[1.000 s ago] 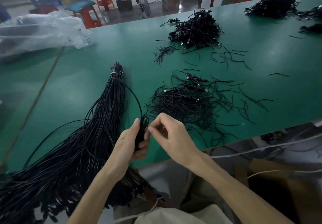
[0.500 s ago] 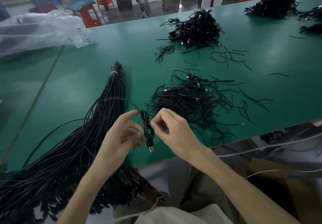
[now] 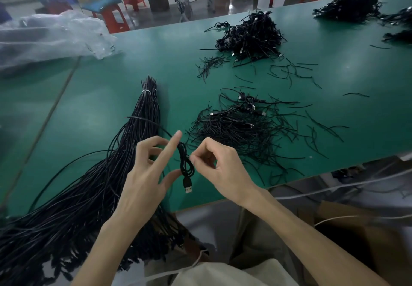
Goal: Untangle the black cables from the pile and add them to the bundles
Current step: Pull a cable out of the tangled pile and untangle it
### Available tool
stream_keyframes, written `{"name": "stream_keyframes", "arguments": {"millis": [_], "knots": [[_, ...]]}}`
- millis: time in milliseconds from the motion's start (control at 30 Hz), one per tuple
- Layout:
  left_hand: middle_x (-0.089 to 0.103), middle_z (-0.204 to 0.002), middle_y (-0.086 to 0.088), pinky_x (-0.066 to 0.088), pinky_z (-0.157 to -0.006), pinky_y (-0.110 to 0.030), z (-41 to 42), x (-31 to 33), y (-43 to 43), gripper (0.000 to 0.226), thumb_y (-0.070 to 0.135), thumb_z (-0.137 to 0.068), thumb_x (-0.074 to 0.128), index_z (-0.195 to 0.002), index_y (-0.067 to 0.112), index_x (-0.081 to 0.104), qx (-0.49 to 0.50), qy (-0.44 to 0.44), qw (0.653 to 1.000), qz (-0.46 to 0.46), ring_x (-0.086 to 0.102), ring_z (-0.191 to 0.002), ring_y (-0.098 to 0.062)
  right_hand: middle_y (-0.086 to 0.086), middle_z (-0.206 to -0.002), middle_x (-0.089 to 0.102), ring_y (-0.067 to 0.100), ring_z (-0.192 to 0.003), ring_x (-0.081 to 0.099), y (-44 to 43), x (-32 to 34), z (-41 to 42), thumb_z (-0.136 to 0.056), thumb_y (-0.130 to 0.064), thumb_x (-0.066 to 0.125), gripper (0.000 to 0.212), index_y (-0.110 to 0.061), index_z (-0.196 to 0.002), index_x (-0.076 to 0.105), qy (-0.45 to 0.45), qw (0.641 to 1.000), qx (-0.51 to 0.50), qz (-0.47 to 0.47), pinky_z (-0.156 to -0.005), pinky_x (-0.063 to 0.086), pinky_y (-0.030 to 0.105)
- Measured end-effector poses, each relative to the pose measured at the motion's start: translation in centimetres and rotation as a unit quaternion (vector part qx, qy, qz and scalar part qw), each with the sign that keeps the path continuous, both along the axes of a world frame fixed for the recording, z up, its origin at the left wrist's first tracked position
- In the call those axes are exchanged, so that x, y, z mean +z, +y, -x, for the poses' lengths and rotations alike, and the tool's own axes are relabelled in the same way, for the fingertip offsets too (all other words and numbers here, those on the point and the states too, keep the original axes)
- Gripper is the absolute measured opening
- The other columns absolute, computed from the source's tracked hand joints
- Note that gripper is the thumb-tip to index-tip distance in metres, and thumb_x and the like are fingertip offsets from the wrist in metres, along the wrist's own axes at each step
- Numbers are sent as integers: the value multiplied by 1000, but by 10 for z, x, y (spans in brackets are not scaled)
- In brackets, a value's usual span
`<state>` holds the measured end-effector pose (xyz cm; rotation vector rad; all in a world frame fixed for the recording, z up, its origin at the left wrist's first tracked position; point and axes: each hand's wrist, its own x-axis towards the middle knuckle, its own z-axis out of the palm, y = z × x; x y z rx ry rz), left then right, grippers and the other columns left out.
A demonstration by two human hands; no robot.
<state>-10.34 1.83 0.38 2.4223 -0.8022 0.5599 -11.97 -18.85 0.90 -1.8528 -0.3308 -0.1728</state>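
Note:
A small coiled black cable (image 3: 186, 166) hangs between my hands over the table's near edge, its USB plug (image 3: 188, 188) pointing down. My right hand (image 3: 223, 167) pinches the coil with thumb and forefinger. My left hand (image 3: 145, 174) is spread, its straight forefinger and thumb touching the coil from the left. One strand runs from the coil up and left across the long tied bundle of black cables (image 3: 142, 129), which lies on the green table (image 3: 156, 58) and spills off the near edge. The tangled pile (image 3: 240, 129) lies just right of my hands.
A second tangled heap (image 3: 249, 34) sits at mid-table, with more heaps (image 3: 350, 5) at the far right. Loose black ties (image 3: 289, 71) are scattered between them. A crumpled clear plastic bag (image 3: 51, 34) lies far left. Stools and a fan stand beyond the table.
My left hand has let go of the coil it gripped and spread its fingers. The coil now hangs loosened with its USB plug showing, and a strand has been drawn out leftward.

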Motion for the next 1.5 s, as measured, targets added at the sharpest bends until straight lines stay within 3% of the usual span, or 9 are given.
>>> {"name": "stream_keyframes", "arguments": {"millis": [200, 333, 467, 600, 867, 1033, 1200, 1400, 1500], "knots": [[38, -131, 1, 59, -66, -35, -6, -3, 0, 97, 7, -77, 86, -157, 33, 38, -8, 44, 999, -6, 53, -96, -14, 0, -80, 64, 7, -70, 54, 1, 0, 1, -99, -10, 67, 11, -6, -90, 64, 17, 1000, 14, -20, -68, 46, 21], [44, -124, 11, 55, -73, -33, -8, -5, 1, 64, 14, -92, 65, -148, 40, 49, -58, 91, 994, 26, 60, -90, -14, -2, -76, 61, 7, -67, 51, -2, 0, -2, -98, -8, 66, 10, -5, -89, 63, 11, 1000, 15, -15, -65, 45, 25], [49, -104, 20, 48, -65, -26, -8, -5, -8, 41, 51, -106, 45, -106, 16, 66, -25, 103, 992, 67, 56, -74, -13, 3, -78, 61, 14, -68, 52, 1, -5, -1, -99, -10, 67, 11, -4, -90, 63, -6, 1000, 16, 3, -63, 45, 31], [49, -70, 9, 29, -51, -15, -7, 3, -18, 41, 40, -106, 46, -67, 28, 51, 3, 139, 979, 147, 43, -53, -9, -2, -83, 55, 10, -74, 49, 5, -4, 0, -100, -9, 64, 14, -5, -87, 59, -85, 994, 3, 69, -71, 40, 18], [45, -53, -1, 31, -40, -20, -27, 20, -12, 61, 50, -105, 48, -55, 17, 62, 14, 570, 796, 203, 39, -42, -19, 5, -72, 52, 23, -67, 48, 10, -9, -12, -97, 2, 63, 25, -8, -75, 59, -411, 832, -86, 362, -69, 48, 33], [77, -92, -12, 52, -59, -26, -35, 17, -2, 39, 45, -103, 50, -99, 19, 78, -69, 516, 828, 209, 69, -66, -26, 6, -80, 56, 22, -74, 52, 2, -15, -18, -102, -4, 58, 19, -4, -83, 59, -284, 917, -59, 276, -72, 50, 34], [70, -112, -27, 59, -82, -41, -30, 5, 3, 60, 3, -101, 58, -154, 25, 42, -164, 490, 797, 311, 71, -94, -37, 1, -86, 55, 14, -79, 49, -9, -19, -15, -100, -5, 62, 12, -2, -89, 58, -127, 976, -61, 168, -74, 42, 24], [68, -79, -6, 53, -67, -28, -31, 2, -5, 28, 29, -93, 65, -116, 17, 74, -102, 376, 896, 214, 64, -68, -15, -3, -86, 52, 7, -80, 44, -3, -17, -12, -99, -1, 63, 11, 0, -88, 59, -143, 973, -43, 177, -76, 39, 21], [59, -67, -2, 45, -60, -35, -33, -1, -10, 44, 49, -96, 51, -77, 12, 66, -40, 290, 941, 169, 53, -58, -12, 3, -82, 54, 13, -78, 46, 5, -13, -11, -100, -1, 61, 16, -1, -84, 58, -220, 949, -45, 221, -76, 41, 23]]}}
